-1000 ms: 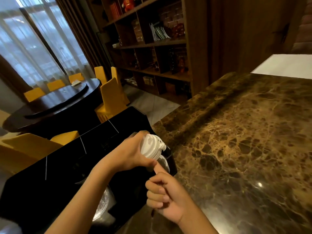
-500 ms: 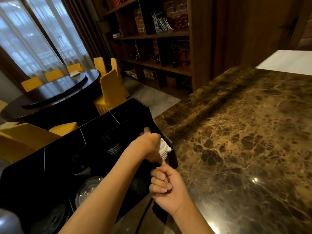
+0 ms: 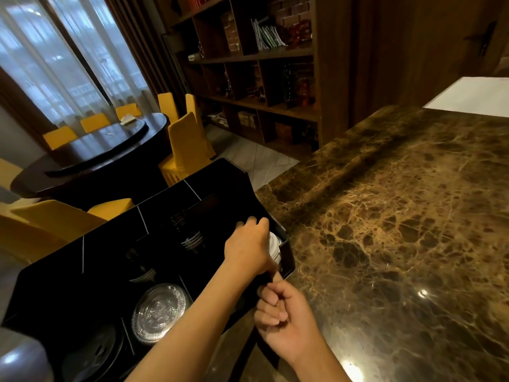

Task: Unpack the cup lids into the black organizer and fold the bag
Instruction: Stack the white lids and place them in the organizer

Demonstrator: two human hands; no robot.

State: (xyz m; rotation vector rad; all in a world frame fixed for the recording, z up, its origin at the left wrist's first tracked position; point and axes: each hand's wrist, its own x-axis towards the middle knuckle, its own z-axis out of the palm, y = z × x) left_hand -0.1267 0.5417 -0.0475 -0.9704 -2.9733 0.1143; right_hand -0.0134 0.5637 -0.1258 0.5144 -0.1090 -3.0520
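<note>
Left hand: the left hand [image 3: 249, 245] is down in the black organizer [image 3: 154, 230], fingers curled over a stack of white cup lids [image 3: 275, 248] — gripping it from above.
Lids: white stack sits in the organizer's right-end compartment, tight against the right wall; only a sliver of rims shows past the hand.
Lid axis: the stack lies on its side, long axis running roughly front to back along that compartment; which way the tops face, I cannot tell — the hand covers them.
Right hand: the right hand [image 3: 283, 315] is just in front of the organizer's near right corner, fingers curled tight into a fist with the thumb tip poking up toward the left wrist; whether it pinches bag film I cannot tell.
Organizer: sits at the left edge of the brown marble counter [image 3: 399, 216], split by thin dividers.
Other compartments: clear plastic lids [image 3: 159, 311] face up near the front, dark lids [image 3: 96, 354] at the lower left, more stacked lids [image 3: 192, 239] in the middle.
Background: round dark table [image 3: 96, 150] with yellow chairs [image 3: 187, 142], wooden bookshelf [image 3: 261, 78] beyond.
</note>
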